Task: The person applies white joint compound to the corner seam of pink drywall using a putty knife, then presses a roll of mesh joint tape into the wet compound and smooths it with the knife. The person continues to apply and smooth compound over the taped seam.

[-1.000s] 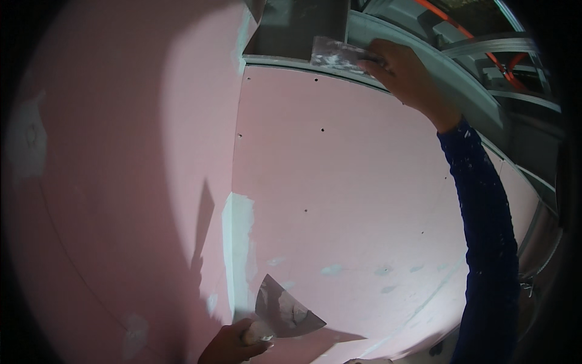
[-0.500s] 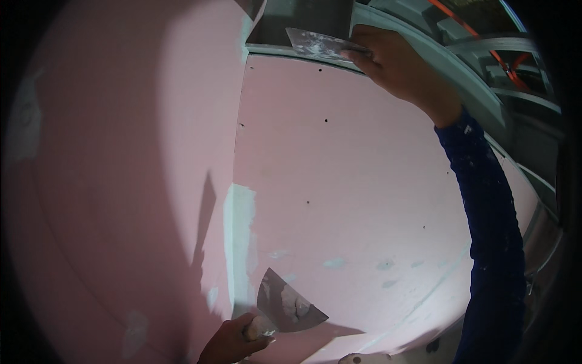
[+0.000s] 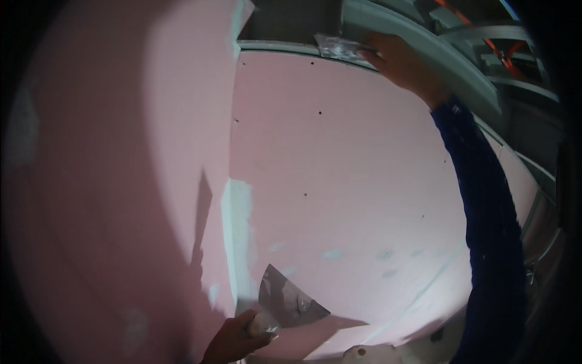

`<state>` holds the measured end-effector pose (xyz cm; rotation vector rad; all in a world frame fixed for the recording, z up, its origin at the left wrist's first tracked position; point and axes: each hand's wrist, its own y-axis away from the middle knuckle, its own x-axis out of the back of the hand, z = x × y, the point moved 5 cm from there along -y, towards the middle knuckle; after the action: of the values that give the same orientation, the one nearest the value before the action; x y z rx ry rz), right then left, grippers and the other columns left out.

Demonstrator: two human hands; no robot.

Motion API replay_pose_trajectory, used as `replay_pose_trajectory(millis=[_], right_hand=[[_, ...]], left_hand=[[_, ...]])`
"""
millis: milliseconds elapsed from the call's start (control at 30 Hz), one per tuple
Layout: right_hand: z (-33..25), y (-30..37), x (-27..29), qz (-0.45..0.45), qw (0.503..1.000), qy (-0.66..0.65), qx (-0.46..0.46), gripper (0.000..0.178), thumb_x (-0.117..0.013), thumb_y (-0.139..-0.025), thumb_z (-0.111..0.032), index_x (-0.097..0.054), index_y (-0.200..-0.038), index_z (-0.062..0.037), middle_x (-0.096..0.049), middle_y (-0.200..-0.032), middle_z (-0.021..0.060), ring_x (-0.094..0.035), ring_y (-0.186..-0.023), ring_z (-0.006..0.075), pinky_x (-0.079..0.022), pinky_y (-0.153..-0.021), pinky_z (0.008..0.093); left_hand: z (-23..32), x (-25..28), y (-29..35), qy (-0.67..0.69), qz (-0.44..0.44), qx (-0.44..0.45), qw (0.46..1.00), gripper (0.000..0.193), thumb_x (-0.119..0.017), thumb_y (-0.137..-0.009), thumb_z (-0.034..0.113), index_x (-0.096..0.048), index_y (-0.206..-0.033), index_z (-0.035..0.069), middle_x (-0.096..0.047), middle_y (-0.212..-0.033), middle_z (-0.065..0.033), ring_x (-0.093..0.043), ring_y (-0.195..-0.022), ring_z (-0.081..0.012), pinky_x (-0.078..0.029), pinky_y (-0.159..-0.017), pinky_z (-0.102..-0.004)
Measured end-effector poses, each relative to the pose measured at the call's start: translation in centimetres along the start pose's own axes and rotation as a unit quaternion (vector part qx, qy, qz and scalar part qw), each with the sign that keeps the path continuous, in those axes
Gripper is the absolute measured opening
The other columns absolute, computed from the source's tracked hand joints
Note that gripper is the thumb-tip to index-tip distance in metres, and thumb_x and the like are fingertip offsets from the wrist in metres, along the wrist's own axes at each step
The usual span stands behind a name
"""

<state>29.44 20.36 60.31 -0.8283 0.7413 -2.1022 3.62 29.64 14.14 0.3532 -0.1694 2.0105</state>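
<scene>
Left hand (image 3: 233, 340) — fingers curled round flared putty knife (image 3: 284, 300); right hand (image 3: 405, 65) — fingers grasping second putty knife (image 3: 338, 47) near pink drywall (image 3: 370, 151).

1 long right sleeve (image 3: 488, 200), dark blue, edge wavy, pale flecks (image 3: 456, 110) near cuff (image 3: 444, 108); fabric perhaps creased, light dim.

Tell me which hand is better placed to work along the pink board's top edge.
Probably the right hand: it holds a scraper up by the top edge of the pink board. The left hand is far lower, holding another blade with what looks like paste on it.
</scene>
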Motion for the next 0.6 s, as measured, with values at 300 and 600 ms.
replay_pose_trajectory(millis=[300, 600], right_hand=[[-4.6, 19.1, -1.1, -0.139, 0.951, -0.204, -0.184, 0.026, -0.065, -0.098, -0.022, -0.065, -0.091, 0.0033, -0.068, -0.081, 0.0143, -0.064, -0.071, 0.0248, -0.051, -0.069, 0.0359], [-7.4, 22.8, 5.1, -0.124, 0.869, -0.414, -0.243, 0.024, -0.068, -0.095, -0.01, -0.068, -0.119, -0.0075, -0.071, -0.107, 0.0074, -0.067, -0.099, 0.0191, -0.056, -0.083, 0.0315]], left_hand=[[0.9, -0.9, 0.9, 0.01, 0.039, -0.002, 0.999, 0.04, -0.084, -0.083, 0.025, -0.063, -0.107, 0.001, -0.067, -0.084, -0.0064, -0.064, -0.067, -0.0112, -0.055, -0.059, -0.0279], [1.3, -2.4, 1.4, 0.009, 0.06, -0.047, 0.997, 0.043, -0.081, -0.085, 0.02, -0.059, -0.117, 0.0, -0.063, -0.081, -0.0039, -0.058, -0.063, -0.0087, -0.052, -0.054, -0.0259]])
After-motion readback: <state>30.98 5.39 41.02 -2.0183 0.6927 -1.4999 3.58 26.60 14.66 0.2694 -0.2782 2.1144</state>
